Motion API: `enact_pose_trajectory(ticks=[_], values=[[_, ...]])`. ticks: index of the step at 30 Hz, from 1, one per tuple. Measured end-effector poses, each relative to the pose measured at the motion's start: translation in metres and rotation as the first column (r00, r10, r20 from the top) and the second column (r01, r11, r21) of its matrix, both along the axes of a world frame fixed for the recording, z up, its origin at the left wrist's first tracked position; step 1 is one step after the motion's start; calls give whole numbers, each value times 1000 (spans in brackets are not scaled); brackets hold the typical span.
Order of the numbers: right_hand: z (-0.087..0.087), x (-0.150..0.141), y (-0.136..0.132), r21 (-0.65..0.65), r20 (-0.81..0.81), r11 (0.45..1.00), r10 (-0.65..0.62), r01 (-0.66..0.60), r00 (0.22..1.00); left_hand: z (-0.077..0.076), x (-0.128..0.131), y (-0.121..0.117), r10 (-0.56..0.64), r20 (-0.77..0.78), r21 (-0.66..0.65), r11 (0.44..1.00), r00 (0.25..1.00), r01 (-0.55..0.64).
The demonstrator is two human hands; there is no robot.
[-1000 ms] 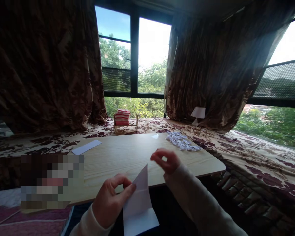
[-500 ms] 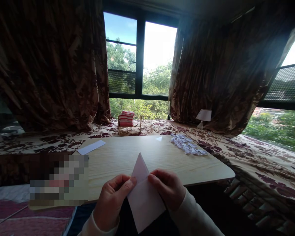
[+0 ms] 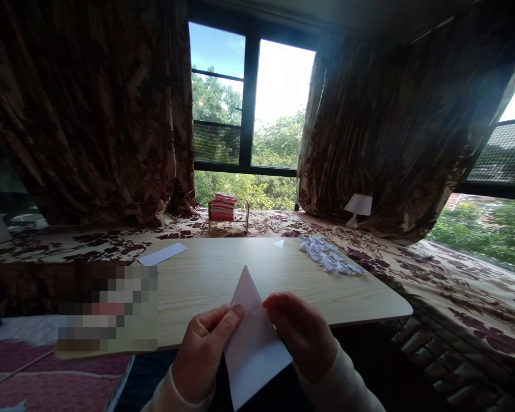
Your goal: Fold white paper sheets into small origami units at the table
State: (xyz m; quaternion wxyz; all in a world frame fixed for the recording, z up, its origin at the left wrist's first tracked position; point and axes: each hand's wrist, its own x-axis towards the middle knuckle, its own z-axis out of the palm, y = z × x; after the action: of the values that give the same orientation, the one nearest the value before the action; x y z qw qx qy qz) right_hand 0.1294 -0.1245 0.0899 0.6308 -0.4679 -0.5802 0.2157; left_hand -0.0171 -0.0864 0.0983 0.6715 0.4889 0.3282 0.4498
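Observation:
I hold a folded white sheet of paper (image 3: 251, 343) upright in front of me, its pointed tip rising over the near edge of the light wooden table (image 3: 206, 274). My left hand (image 3: 201, 355) pinches the paper's left edge with thumb and fingers. My right hand (image 3: 302, 335) grips the right edge, fingers curled round it. Both sleeves are cream-coloured.
A white paper strip (image 3: 162, 254) lies at the table's far left, a small paper scrap (image 3: 278, 243) at the far middle, and a heap of several folded white paper pieces (image 3: 329, 257) at the far right. A blurred patch (image 3: 107, 306) covers the near left. Beyond stand a small rack with striped cloth (image 3: 224, 207) and a little lamp (image 3: 359, 207).
My right hand came down from above the table and took hold of the paper's right edge. The paper has turned more upright and both hands now hold it closer together.

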Motion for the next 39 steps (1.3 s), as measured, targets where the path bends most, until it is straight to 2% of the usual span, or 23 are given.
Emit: enact_pose_trajectory(ticks=[7,10,15,21,27,31,39], values=[[6,0,-2,-120,58,993,14,-7,998,-1,-3,0,-59,15,24,998,998,59],[8,-3,0,-165,59,986,25,-15,998,-1,-2,1,-84,11,81,993,996,83],[11,-10,4,-118,55,991,-60,66,997,1,-2,1,-100,-7,128,987,995,100],[10,-12,3,-109,67,989,-98,105,993,0,-10,-6,-162,-120,210,960,979,185],[14,-11,2,-91,105,988,-117,127,988,2,-9,-13,-188,-67,145,970,980,196],[15,-8,2,-109,165,990,-74,92,984,0,-9,-13,-181,-11,102,978,983,181],[13,-6,3,-56,245,994,-78,94,966,-3,-11,-9,-247,22,64,967,969,245]])
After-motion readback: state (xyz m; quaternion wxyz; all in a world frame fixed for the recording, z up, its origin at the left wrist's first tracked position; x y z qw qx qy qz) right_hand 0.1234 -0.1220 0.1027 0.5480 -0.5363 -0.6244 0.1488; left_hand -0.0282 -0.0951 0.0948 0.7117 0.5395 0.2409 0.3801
